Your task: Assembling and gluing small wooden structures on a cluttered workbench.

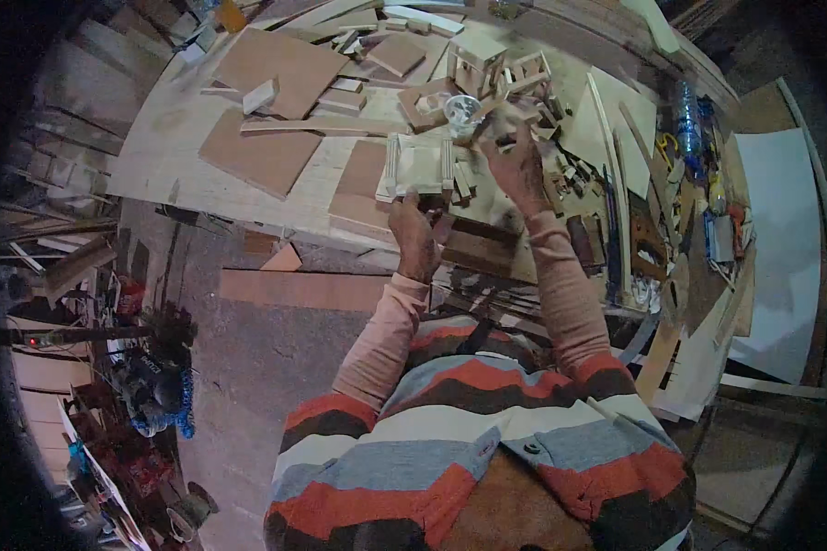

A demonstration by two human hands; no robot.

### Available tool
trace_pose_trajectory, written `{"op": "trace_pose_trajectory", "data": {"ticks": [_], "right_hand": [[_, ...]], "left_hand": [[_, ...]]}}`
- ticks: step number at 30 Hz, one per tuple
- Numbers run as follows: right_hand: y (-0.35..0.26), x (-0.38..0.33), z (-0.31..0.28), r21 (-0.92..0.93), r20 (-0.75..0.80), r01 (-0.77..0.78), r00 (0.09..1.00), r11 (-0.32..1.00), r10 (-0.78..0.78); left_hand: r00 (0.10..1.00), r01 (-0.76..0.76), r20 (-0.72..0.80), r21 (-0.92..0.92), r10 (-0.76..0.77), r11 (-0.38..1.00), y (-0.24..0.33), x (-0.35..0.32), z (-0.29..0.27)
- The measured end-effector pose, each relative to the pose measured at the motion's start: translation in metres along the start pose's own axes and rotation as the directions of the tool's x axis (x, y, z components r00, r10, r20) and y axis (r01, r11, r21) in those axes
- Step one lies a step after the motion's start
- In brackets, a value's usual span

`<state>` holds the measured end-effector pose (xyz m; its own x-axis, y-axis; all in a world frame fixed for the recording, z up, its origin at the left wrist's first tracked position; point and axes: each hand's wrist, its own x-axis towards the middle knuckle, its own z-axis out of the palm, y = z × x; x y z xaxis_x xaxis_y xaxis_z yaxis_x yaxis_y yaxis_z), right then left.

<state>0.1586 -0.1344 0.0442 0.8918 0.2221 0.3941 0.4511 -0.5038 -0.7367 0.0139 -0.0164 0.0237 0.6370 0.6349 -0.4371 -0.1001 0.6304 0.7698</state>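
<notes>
My left hand point(413, 237) grips the near edge of a small pale wooden assembly point(420, 169), which has a flat middle and grooved uprights at both sides. To the right, my right hand point(518, 165) is closed around a thin flat wooden stick point(489, 107). The stick's far end reaches the rim of a clear plastic cup point(460, 117) with whitish stuff in it. Just behind the cup stands a pale wooden box-like piece point(477, 57). My right fingers are partly in shadow.
Brown boards point(259, 151) and offcuts lie across the workbench point(170, 151). Several small blocks point(574, 174) lie right of my right hand. Farther right are long strips, a plastic bottle point(688, 115) and a white sheet point(776, 248). A plank point(299, 289) lies below the bench's front edge.
</notes>
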Motion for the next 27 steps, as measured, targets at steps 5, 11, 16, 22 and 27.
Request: {"op": "trace_pose_trajectory", "data": {"ticks": [5, 11, 16, 22, 27], "right_hand": [[0.006, 0.043, 0.011, -0.083, 0.025, 0.049, 0.999, 0.995, -0.047], [0.010, 0.066, 0.025, -0.099, 0.163, -0.104, 0.979, 0.990, 0.119], [0.010, 0.075, 0.018, -0.198, 0.244, 0.019, 0.969, 0.980, 0.031], [0.005, 0.078, 0.015, -0.272, 0.206, 0.308, 0.944, 0.912, -0.257], [0.013, 0.081, 0.020, -0.623, 0.319, 0.466, 0.885, 0.628, -0.340]], "left_hand": [[1.000, 0.026, -0.012, -0.041, -0.026, 0.999, 0.010, -0.014, 0.008], [0.998, 0.040, 0.044, -0.140, -0.034, 0.989, 0.003, -0.007, -0.002], [0.998, 0.022, 0.057, -0.102, -0.016, 0.995, -0.006, -0.001, -0.013], [0.997, -0.046, 0.067, -0.062, 0.050, 0.997, -0.012, -0.001, -0.011], [0.887, -0.462, 0.237, 0.454, 0.396, 0.762, 0.003, -0.017, -0.012]]}}
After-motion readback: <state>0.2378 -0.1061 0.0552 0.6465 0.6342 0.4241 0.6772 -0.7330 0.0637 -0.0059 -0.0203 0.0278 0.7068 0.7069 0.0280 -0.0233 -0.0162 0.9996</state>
